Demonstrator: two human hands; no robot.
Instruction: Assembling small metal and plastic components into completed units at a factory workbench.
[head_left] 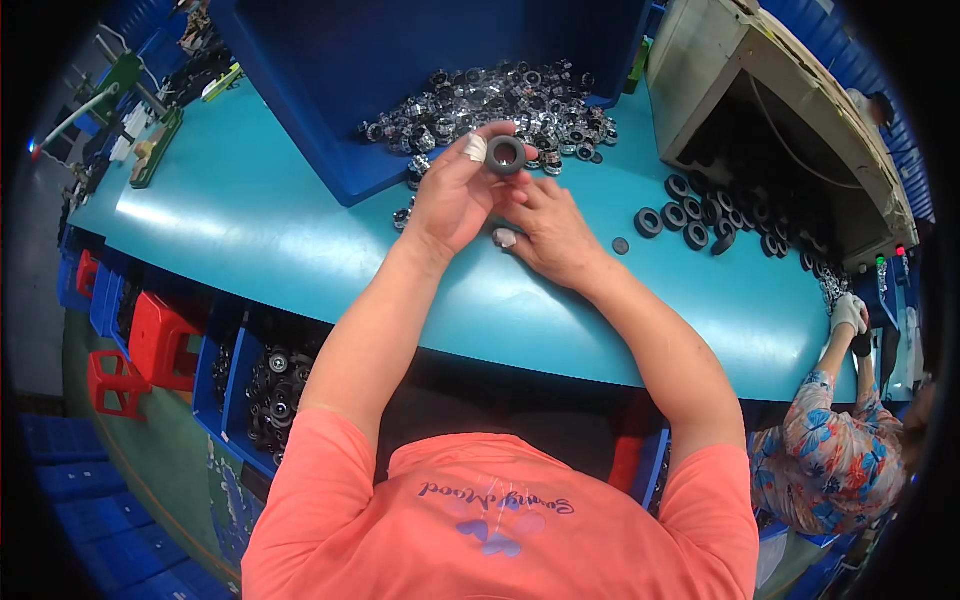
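My left hand [450,200] is raised over the turquoise table and closed on a black ring-shaped wheel part [518,160]. The ring faces up between thumb and fingers, its middle dark reddish. White tape wraps one of that hand's fingers. Close beside it, palm down, is my right hand [560,235]. Its fingers point at the left hand, partly hidden there, and its taped thumb stands apart from them; I see nothing in it. Just beyond both hands lies a heap of shiny clear-and-black small wheels [500,100]. A small dark disc [621,245] rests right of my right hand.
A big blue bin [300,110] lies tipped behind the heap. Several black rings [695,235] spread at the right, before a pale open-fronted box [690,90]. Another person's gloved hand [848,315] works at the far right. Red stools [160,340] and blue crates stand lower left.
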